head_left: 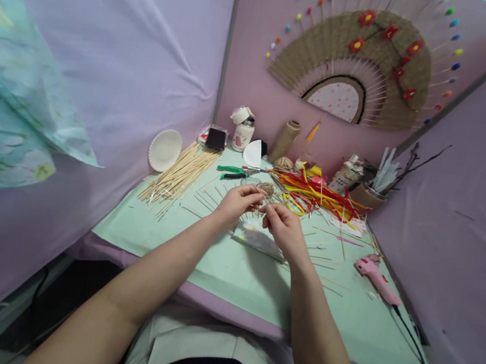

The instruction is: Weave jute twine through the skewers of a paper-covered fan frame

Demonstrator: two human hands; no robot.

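Craft workshop, seemingly: glue gun (pixel 378 281)

In front of you, your counter (pixel 218 268) has a pale green top, with purple cloth (pixel 225 309) along its front edge. At your left lies a spread of pale wooden sticks (pixel 180 177); a green-handled tool (pixel 228 169) lies farther back, near a jumble of red and yellow strips (pixel 320 197). Thin rods (pixel 326 259) fan out around a floral-patterned piece (pixel 256 241), and a pink glue gun (pixel 377 280) rests at your right.
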